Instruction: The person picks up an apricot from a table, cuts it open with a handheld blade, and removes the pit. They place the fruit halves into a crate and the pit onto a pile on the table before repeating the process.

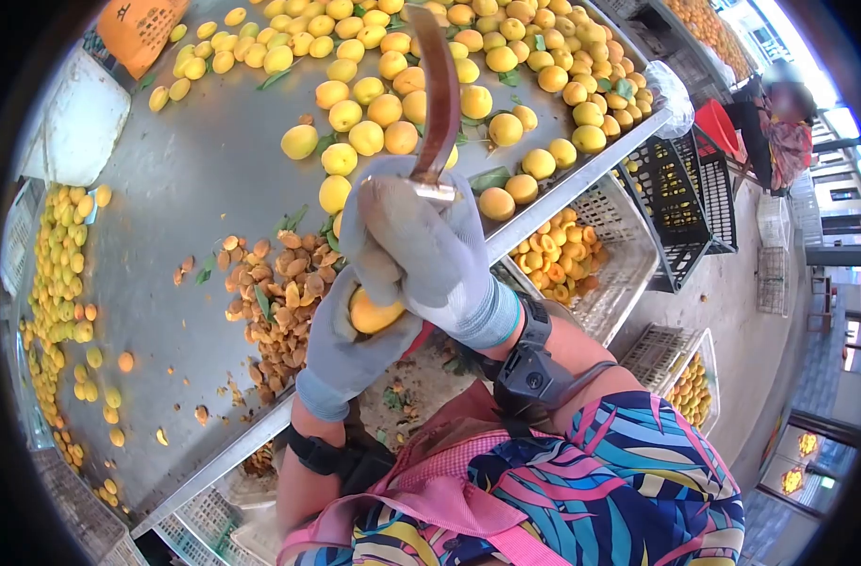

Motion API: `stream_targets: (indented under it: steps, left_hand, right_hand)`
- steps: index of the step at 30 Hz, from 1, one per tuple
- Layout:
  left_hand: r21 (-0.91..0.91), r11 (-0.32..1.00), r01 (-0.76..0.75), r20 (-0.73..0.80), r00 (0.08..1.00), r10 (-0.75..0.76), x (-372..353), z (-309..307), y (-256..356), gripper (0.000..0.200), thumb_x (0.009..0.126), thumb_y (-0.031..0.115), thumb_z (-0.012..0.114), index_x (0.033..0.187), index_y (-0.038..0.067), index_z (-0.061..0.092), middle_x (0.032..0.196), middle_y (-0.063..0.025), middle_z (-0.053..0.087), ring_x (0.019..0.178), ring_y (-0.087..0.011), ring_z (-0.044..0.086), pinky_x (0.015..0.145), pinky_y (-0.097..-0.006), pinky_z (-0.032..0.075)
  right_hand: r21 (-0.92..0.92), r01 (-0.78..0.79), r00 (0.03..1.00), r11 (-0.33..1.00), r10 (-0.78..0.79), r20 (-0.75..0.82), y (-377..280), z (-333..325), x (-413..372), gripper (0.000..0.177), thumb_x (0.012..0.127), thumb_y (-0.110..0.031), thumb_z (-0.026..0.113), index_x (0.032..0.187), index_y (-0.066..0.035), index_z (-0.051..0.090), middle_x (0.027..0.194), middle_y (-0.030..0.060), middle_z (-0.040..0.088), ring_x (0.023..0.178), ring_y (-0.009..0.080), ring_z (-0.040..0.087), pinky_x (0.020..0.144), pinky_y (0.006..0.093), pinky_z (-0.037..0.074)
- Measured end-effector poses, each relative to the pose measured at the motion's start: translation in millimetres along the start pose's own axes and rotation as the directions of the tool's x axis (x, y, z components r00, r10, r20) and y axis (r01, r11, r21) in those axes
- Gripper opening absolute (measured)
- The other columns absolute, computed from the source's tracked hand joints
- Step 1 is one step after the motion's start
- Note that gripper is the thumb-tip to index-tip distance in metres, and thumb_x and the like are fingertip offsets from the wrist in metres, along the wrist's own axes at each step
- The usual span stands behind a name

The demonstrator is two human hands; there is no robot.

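My left hand (347,341), in a grey work glove, is closed around a yellow apricot (374,312) near the table's front edge. Just above it and touching or nearly touching it is my gloved right hand (428,253), wrapped round a curved knife (439,104). The brown-stained blade points up and away from me; the handle is mostly hidden in the glove. Beside my left hand lies a heap of brown apricot pits (281,297). Whole apricots (386,110) spread over the metal table (199,179) beyond my hands.
A crate of halved apricots (558,259) stands below the table's right edge. Black crates (671,208) and another light crate (680,363) sit on the floor. More apricots (62,255) lie at far left, near a white container (86,118). A person (779,137) is at upper right.
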State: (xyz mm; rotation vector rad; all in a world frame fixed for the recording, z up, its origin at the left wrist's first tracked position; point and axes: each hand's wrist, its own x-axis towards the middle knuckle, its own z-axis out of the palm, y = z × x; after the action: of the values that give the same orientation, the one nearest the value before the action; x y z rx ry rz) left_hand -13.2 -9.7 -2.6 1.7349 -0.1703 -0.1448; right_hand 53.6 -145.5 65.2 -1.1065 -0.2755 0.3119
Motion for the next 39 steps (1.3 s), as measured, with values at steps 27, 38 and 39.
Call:
stream_targets:
  steps: [27,38,39]
  left_hand:
    - [-0.589,0.792,0.158,-0.114,0.955,-0.274,-8,22,5,0.038,0.098,0.035,0.037,0.11,0.003,0.054,0.082,-0.0064,0.063,0.051,-0.009,0.055,0.042,-0.0207,0.04]
    - [-0.504,0.852,0.144,-0.183,0.946,-0.268,-11,19,-11,0.026,0.095,0.013,0.043,0.119,0.006,0.05,0.09,-0.0055,0.062,0.052,-0.0066,0.05,0.037,-0.0172,0.032]
    - [-0.553,0.822,0.135,-0.147,0.955,-0.256,-12,15,-22,0.027,0.094,0.011,0.043,0.12,0.006,0.05,0.092,-0.0055,0.061,0.055,-0.0067,0.052,0.038,-0.0171,0.033]
  right_hand:
    - [0.054,0.035,0.999,0.998,-0.034,-0.013,8,14,-3,0.045,0.101,-0.038,0.035,0.068,-0.008,0.044,0.052,-0.0024,0.039,0.044,0.0072,0.037,0.043,0.0215,0.031]
    - [0.126,0.068,0.994,0.99,-0.057,-0.092,23,19,-5,0.038,0.1,-0.032,0.041,0.074,-0.006,0.049,0.057,-0.0008,0.043,0.047,0.0086,0.041,0.044,0.0237,0.031]
    - [0.127,0.07,0.994,0.99,-0.059,-0.089,24,22,-7,0.038,0.1,-0.032,0.041,0.074,-0.006,0.049,0.057,-0.0008,0.043,0.047,0.0086,0.041,0.044,0.0237,0.031]
